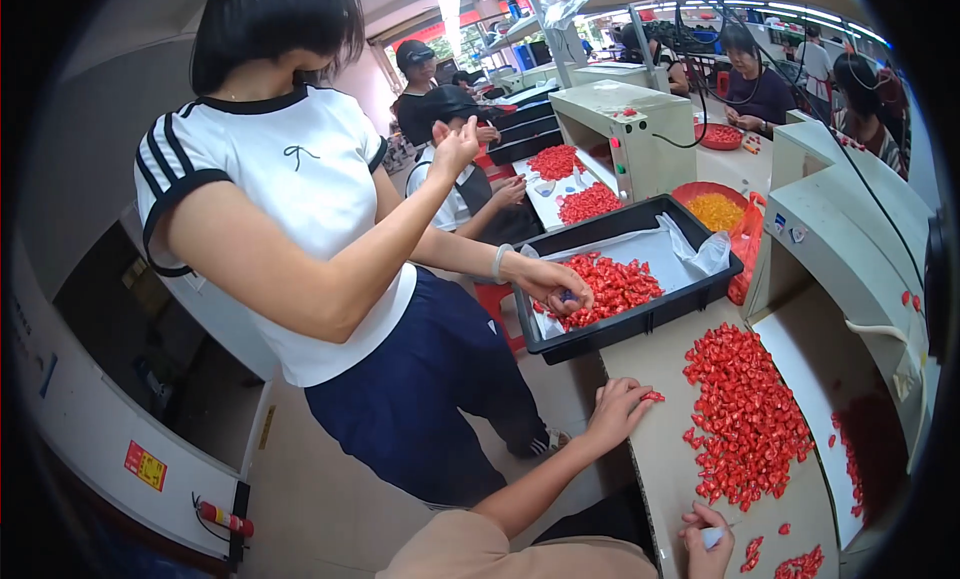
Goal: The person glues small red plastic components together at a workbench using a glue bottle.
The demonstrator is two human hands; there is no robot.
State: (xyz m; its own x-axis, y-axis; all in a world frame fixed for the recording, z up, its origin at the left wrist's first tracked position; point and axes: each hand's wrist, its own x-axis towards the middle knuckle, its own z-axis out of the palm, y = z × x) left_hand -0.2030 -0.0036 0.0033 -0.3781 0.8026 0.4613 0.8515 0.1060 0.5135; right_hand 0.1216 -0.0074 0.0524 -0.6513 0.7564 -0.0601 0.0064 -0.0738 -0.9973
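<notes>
At the near edge of the workbench, my left hand (pixel 618 416) pinches a small red plastic piece (pixel 653 396) at its fingertips. Lower down, my right hand (pixel 700 551) is closed around a small pale, rounded tool (pixel 712 537), whose exact kind I cannot make out. A large pile of shiny red pieces (pixel 745 419) lies on the bench right of my hands. A smaller group of the same red pieces (pixel 802 564) sits by my right hand, with a few loose ones between.
A black tray (pixel 640 331) with white lining and red pieces stands beyond my left hand. A standing person's hand (pixel 548 282) reaches into it. Grey machine housings (pixel 850 209) border the bench. Behind are a basin of yellow pieces (pixel 716 211), a red bag (pixel 748 244) and seated co-workers.
</notes>
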